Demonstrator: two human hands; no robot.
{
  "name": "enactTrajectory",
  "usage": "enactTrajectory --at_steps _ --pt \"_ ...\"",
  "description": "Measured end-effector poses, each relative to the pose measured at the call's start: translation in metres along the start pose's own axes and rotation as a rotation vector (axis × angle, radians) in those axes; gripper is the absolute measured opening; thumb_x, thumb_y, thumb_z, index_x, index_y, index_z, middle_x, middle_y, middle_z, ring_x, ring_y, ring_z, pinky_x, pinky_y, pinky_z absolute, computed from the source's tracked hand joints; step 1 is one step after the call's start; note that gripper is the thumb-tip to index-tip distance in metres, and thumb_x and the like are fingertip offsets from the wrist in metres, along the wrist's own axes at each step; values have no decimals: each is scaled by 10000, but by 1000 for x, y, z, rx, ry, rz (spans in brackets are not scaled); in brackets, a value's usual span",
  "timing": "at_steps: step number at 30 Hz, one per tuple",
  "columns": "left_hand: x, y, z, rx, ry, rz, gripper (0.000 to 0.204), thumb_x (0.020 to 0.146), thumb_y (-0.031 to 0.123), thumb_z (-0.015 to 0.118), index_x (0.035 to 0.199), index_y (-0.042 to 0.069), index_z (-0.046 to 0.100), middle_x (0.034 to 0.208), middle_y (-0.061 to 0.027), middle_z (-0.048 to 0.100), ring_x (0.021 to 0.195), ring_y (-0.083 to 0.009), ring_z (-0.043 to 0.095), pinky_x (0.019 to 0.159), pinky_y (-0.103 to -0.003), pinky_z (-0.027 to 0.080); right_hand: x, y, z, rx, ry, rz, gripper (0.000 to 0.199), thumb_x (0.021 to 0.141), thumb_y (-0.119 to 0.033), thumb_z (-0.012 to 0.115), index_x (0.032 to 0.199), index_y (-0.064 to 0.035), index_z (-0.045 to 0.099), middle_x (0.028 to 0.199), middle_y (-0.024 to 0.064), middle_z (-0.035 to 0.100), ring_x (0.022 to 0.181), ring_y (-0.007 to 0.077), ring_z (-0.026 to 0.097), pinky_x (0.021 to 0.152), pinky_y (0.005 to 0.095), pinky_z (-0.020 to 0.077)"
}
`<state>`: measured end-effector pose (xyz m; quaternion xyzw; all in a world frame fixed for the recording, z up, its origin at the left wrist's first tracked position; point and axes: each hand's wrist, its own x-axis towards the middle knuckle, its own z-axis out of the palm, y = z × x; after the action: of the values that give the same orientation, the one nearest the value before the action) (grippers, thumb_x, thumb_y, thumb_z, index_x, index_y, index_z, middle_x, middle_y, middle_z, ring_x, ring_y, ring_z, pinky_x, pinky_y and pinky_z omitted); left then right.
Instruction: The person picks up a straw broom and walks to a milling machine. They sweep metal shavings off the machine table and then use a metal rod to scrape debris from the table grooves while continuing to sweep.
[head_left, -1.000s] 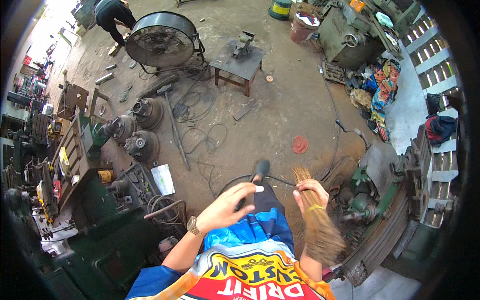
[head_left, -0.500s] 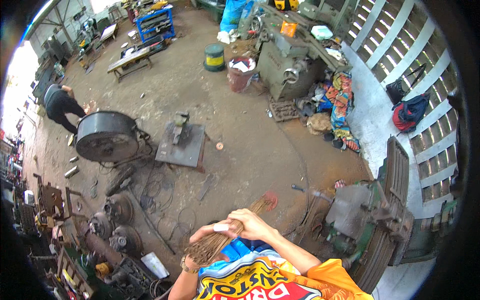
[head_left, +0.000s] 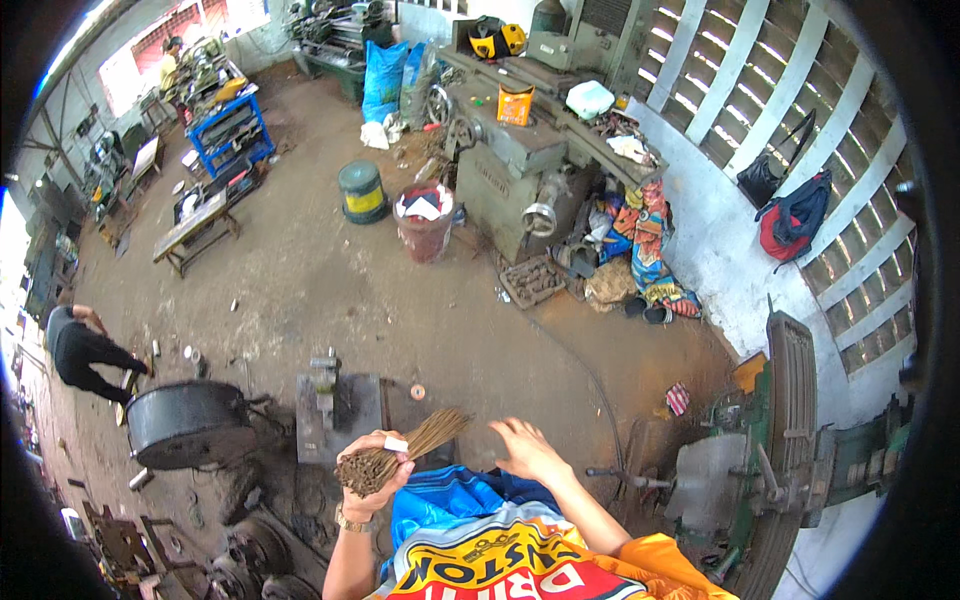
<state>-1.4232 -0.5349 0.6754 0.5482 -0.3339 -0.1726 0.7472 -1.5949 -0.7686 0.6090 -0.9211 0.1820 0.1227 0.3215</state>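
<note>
My left hand (head_left: 372, 468) grips a thick bundle of thin brown metal rods (head_left: 428, 436). The bundle points up and to the right, with its cut ends facing me. My right hand (head_left: 527, 448) hangs just right of the bundle's far tip, fingers spread and holding nothing. Both hands are in front of my blue and orange shirt (head_left: 510, 545). A watch sits on my left wrist.
A small metal table with a vise (head_left: 335, 400) stands just beyond my hands, a large round drum (head_left: 180, 420) to its left. A green machine (head_left: 770, 450) stands at my right. A person in black (head_left: 85, 350) bends over at far left. Buckets (head_left: 425, 215) and a lathe (head_left: 520, 165) lie farther off.
My view has swung right across the workshop. The rod bundle passed from my right hand into my left, and my right hand has let go and opened.
</note>
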Motion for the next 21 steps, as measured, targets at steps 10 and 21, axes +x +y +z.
enactTrajectory --at_steps 10,21 --pt "219 -61 -34 243 18 -171 290 783 -33 818 1024 27 669 894 -44 693 835 -116 641 777 -273 522 132 71 -61 109 -135 215 614 864 -309 745 1398 -84 542 1343 250 601 1241 414 591 1035 495 491" --pt "412 -179 -16 406 99 -538 306 789 -30 808 1040 -7 634 872 -5 689 816 -78 641 756 -253 531 369 175 -217 15 -196 62 571 888 -299 730 1368 -50 545 1296 251 612 1205 429 592 1022 489 491"
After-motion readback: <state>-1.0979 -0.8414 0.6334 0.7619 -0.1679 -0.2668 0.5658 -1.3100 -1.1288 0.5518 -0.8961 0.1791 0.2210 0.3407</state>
